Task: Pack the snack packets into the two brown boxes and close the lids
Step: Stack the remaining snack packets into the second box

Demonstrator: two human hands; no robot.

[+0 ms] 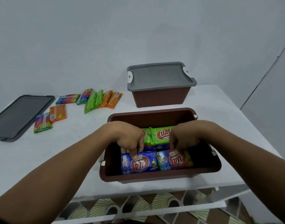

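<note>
Both hands are reaching into the near brown box (161,176), which is standing open. The left hand (128,138) is pinching the upper edge of the blue packet (141,165), its fingers (135,153) curling down over it. The right hand (183,138) is gripping the red packet (177,161) the same way. The two packets are lying flat side by side at the near end of the box floor, touching. The green packets (160,135) are sitting just behind, partly under the wrists.

Step in hand, as I am reading it: seating this front pair. That is calling for pressing both flat and square against the green ones, with no edge riding up, so further layers are stacking level and the lid is going on cleanly.

A row of loose packets (98,99) and two more (57,113) are waiting on the bench (77,151), well apart from both hands. The loose lid (20,115) is lying further left. The far box (161,96) is standing behind, wearing its grey lid (161,75).
</note>
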